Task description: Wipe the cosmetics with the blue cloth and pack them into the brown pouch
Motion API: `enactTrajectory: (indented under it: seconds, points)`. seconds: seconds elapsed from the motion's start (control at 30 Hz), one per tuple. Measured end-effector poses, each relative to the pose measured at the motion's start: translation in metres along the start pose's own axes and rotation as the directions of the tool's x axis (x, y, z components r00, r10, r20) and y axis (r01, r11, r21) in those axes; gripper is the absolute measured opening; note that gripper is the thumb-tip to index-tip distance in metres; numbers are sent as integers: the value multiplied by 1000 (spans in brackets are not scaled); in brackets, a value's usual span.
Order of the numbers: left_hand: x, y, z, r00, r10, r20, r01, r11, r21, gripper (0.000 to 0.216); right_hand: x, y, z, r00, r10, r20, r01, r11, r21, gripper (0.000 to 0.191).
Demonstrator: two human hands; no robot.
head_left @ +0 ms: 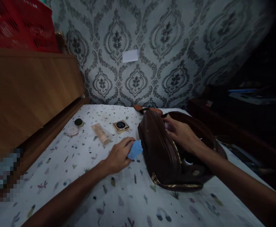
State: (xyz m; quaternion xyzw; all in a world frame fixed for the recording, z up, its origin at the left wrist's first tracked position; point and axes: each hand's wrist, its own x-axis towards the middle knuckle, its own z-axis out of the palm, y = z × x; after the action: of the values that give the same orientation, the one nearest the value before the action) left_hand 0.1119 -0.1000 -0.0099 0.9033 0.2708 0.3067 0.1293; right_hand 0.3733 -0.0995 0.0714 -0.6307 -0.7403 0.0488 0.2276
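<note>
My left hand [119,155] is closed on a light blue folded cloth [136,150], just left of a dark brown handbag [160,151]. The bag lies on the patterned sheet with its gold zip undone. My right hand [184,132] reaches into the bag's opening, fingers curled near the far zip edge; a small purplish thing shows at the fingertips, too hidden to name. Left of the bag lie a gold compact [121,125] with a black round centre, a beige cosmetic tube [100,133], a pale round compact [72,130] and a dark-lidded jar [79,122].
A white patterned sheet [85,192] covers the surface. At left stands a wooden cabinet [33,91] with a red plastic basket [21,25] on top. Patterned wallpaper [138,85] rises behind, and a dark wooden edge [206,116] runs along the right.
</note>
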Motion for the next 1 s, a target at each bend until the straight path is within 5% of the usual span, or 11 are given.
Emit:
enactTrajectory:
  seconds: [0.3,1.0]
  points:
    - [-25,-46,-1,987,-128,-99,143,976,163,20,-1,6,2,1000,-3,-30,2,1000,-24,29]
    - [-31,-56,7,990,-78,-121,99,980,172,24,-20,1,-6,991,128,-32,-121,978,172,36]
